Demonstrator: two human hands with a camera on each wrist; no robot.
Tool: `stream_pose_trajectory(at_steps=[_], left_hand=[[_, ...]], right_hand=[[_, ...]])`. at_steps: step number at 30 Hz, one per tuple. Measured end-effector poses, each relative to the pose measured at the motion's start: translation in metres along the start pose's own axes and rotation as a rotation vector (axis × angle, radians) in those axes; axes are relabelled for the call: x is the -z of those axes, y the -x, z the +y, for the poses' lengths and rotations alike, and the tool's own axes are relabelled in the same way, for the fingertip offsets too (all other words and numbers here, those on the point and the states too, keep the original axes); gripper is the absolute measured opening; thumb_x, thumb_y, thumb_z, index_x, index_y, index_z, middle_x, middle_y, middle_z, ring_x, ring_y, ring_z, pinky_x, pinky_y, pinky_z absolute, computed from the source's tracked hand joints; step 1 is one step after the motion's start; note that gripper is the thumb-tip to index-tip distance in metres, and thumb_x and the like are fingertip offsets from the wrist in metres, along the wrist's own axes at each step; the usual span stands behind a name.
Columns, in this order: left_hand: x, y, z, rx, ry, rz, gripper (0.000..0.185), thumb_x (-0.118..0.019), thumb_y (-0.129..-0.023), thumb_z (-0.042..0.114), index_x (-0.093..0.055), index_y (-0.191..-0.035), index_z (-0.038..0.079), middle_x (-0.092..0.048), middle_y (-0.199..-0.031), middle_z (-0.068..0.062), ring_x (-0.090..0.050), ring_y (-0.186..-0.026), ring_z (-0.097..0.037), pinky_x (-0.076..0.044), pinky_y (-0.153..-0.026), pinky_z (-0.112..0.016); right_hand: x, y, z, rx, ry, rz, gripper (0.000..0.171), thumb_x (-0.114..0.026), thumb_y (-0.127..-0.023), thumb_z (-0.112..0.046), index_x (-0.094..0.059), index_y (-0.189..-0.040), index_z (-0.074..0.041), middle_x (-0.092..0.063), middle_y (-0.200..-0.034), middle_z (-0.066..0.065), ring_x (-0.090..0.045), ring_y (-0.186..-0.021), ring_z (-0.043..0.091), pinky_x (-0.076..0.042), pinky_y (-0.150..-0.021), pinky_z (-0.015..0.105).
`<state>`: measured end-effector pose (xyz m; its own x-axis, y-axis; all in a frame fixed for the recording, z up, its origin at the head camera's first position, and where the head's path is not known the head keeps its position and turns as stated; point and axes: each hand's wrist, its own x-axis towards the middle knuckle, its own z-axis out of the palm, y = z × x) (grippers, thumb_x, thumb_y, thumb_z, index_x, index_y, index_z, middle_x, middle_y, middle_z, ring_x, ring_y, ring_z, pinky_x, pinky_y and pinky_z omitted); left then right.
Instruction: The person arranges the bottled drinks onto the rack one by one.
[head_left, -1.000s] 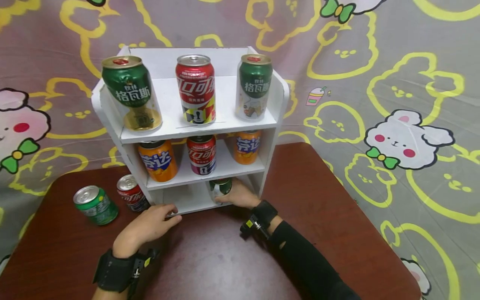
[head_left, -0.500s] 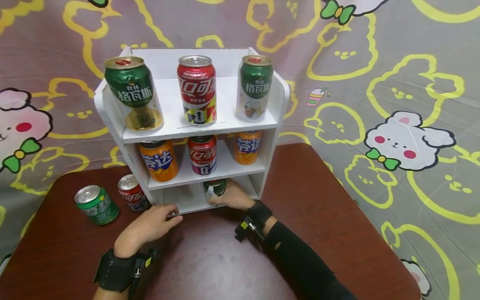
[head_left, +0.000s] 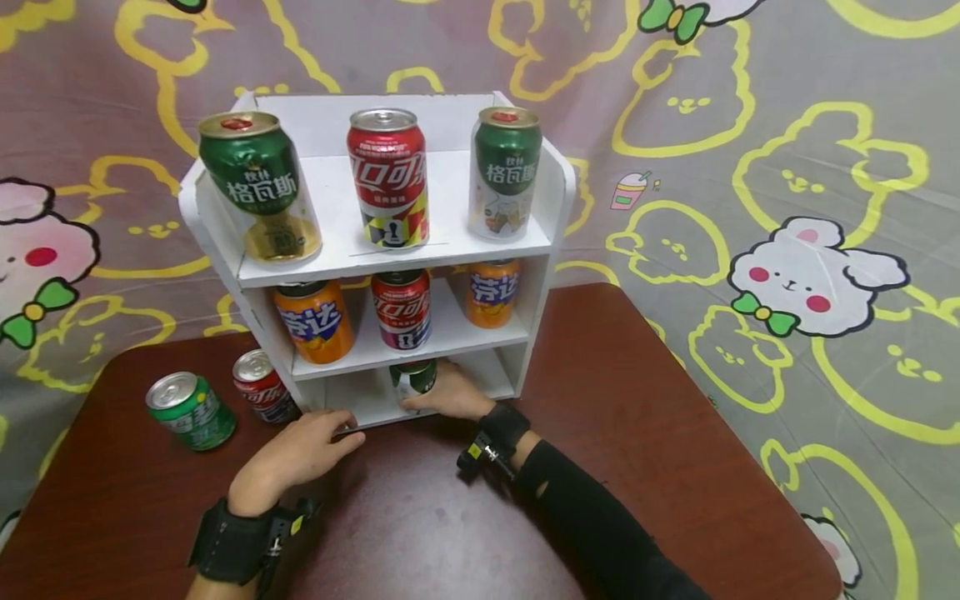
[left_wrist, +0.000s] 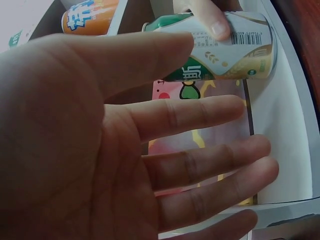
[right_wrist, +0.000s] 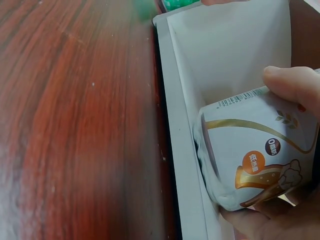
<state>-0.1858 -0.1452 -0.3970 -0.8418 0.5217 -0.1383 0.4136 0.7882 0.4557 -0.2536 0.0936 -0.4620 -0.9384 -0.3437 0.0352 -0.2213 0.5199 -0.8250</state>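
Observation:
A white three-tier shelf (head_left: 540, 208) stands on the brown table. My right hand (head_left: 442, 393) grips a green and white can (head_left: 413, 379) on the bottom tier; the same can (left_wrist: 225, 50) (right_wrist: 255, 160) appears in both wrist views with my thumb on it. With straight fingers, my left hand (head_left: 300, 450) touches the shelf's bottom front edge (head_left: 360, 421). In the left wrist view the left hand (left_wrist: 150, 150) is spread flat before the bottom tier. The top tier bears two green cans (head_left: 258, 187) (head_left: 504, 171) and a red can (head_left: 388, 177).
The middle tier holds two orange cans (head_left: 313, 321) (head_left: 491, 292) and a red can (head_left: 401, 308). On the table (head_left: 637, 400) left of the shelf stand a green can (head_left: 191, 410) and a red can (head_left: 258, 387). A cartoon-print cloth (head_left: 787, 167) hangs behind.
My right hand has slid the green and white can leftward along the bottom tier. The left hand has stayed at the shelf's front edge.

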Motion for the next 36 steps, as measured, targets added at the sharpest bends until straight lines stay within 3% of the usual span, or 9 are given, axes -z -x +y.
stream_pose_trajectory(at_steps=[21, 27, 36], left_hand=[[-0.001, -0.001, -0.004, -0.023, 0.009, 0.017, 0.023, -0.061, -0.092, 0.03, -0.063, -0.099, 0.008, -0.06, -0.083, 0.002, -0.055, -0.074, -0.013, -0.046, -0.067, -0.039], [-0.001, 0.0, -0.002, 0.003, 0.025, -0.008, 0.031, -0.06, -0.093, 0.035, -0.064, -0.104, 0.007, -0.062, -0.089, 0.0, -0.056, -0.078, -0.015, -0.048, -0.072, -0.041], [0.0, -0.002, -0.003, -0.013, 0.03, -0.002, 0.023, -0.06, -0.093, 0.031, -0.062, -0.098, 0.009, -0.057, -0.08, 0.003, -0.051, -0.071, -0.012, -0.044, -0.065, -0.036]], right_hand=[[-0.015, -0.009, -0.011, -0.02, 0.018, 0.007, 0.049, -0.086, -0.068, -0.029, -0.061, -0.105, -0.01, -0.064, -0.087, -0.006, -0.061, -0.075, 0.006, -0.049, -0.071, 0.02], [-0.016, -0.008, -0.009, -0.03, -0.012, 0.01, 0.051, -0.086, -0.068, -0.027, -0.06, -0.108, -0.008, -0.064, -0.089, -0.005, -0.061, -0.077, 0.007, -0.049, -0.072, 0.021], [-0.016, -0.012, -0.01, -0.009, -0.053, -0.004, 0.047, -0.086, -0.069, -0.026, -0.061, -0.104, -0.008, -0.065, -0.088, -0.003, -0.062, -0.075, 0.009, -0.05, -0.07, 0.022]])
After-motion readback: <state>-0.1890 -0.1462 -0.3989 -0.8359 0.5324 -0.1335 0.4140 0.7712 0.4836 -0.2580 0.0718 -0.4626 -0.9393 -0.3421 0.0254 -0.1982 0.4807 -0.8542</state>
